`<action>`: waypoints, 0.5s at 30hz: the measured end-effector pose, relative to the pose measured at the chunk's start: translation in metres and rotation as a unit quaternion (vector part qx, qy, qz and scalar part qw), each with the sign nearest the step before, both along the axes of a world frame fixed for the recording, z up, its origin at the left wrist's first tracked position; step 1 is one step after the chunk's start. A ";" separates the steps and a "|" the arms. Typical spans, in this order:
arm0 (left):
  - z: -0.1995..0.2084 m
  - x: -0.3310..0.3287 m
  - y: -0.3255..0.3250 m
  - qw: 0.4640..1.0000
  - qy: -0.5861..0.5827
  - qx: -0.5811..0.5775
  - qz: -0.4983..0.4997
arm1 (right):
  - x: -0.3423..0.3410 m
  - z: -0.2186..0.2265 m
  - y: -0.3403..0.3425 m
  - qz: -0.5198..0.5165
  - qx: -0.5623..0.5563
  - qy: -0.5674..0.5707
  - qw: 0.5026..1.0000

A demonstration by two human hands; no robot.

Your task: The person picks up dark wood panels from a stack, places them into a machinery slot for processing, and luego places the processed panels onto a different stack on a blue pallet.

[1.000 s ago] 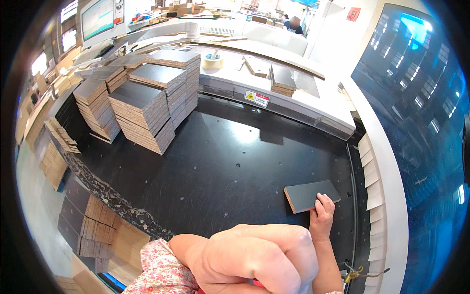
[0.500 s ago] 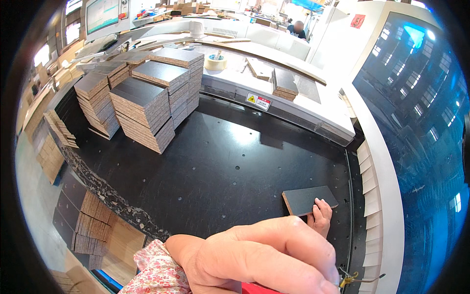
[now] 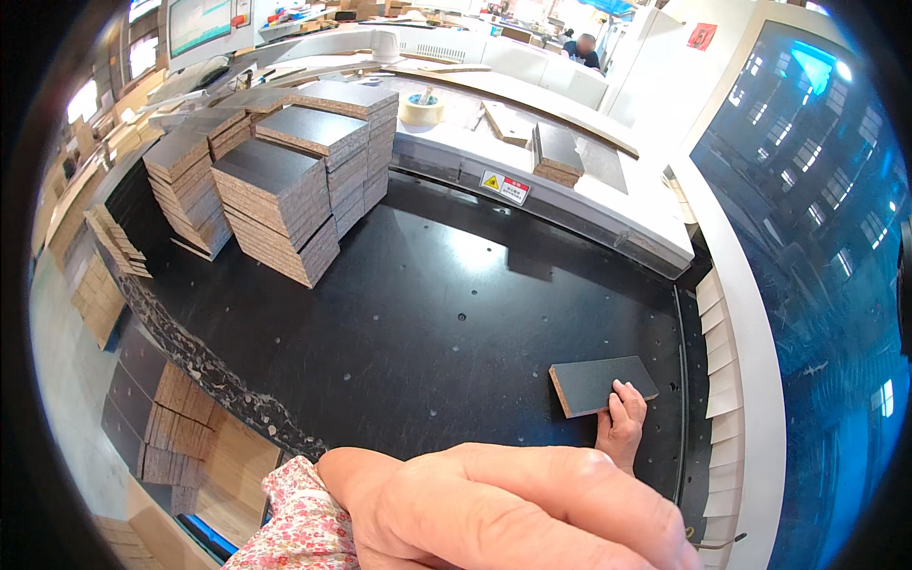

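A small dark-faced particleboard panel (image 3: 597, 384) lies at the right of the black worktable (image 3: 408, 351), its raw brown edge facing left. My right hand (image 3: 622, 426) grips its near edge, fingertips over the top face. Large in the foreground, my left hand (image 3: 513, 508) reaches rightward from a floral sleeve (image 3: 302, 518), close to the camera. Its fingers are bent and pressed together. Their tips run to the lower edge of the picture, and whatever they hold is hidden.
Tall stacks of similar panels (image 3: 271, 204) stand at the table's left. Beyond a white ledge (image 3: 437, 152) are a tape roll (image 3: 421, 109) and a few small boards (image 3: 559, 152). A blue glossy machine panel (image 3: 817, 237) rises at the right. More boards (image 3: 176, 418) lie below the left edge.
My left hand has shifted slightly right and down, its fingertips now nearer the lower edge. A yellow fitting beside them has mostly gone from sight. My right hand stays on the panel.
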State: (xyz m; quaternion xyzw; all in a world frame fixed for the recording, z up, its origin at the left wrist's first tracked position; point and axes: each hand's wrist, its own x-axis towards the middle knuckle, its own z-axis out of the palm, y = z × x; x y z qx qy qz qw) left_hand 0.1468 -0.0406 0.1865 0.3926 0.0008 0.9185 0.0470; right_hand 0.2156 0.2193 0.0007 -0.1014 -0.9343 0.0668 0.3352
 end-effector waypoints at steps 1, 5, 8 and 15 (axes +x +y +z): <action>0.003 -0.004 0.010 0.999 0.024 0.043 -0.006 | -0.001 0.000 0.000 0.003 0.001 0.001 1.000; 0.011 -0.010 0.030 0.986 0.069 0.146 -0.038 | 0.000 -0.004 0.001 0.002 0.000 0.005 1.000; 0.013 0.000 0.028 0.989 0.019 0.141 -0.045 | 0.000 -0.006 0.003 0.001 -0.002 0.004 1.000; 0.005 -0.028 0.007 0.985 0.133 0.084 -0.073 | 0.000 -0.014 0.012 0.025 0.006 0.029 0.999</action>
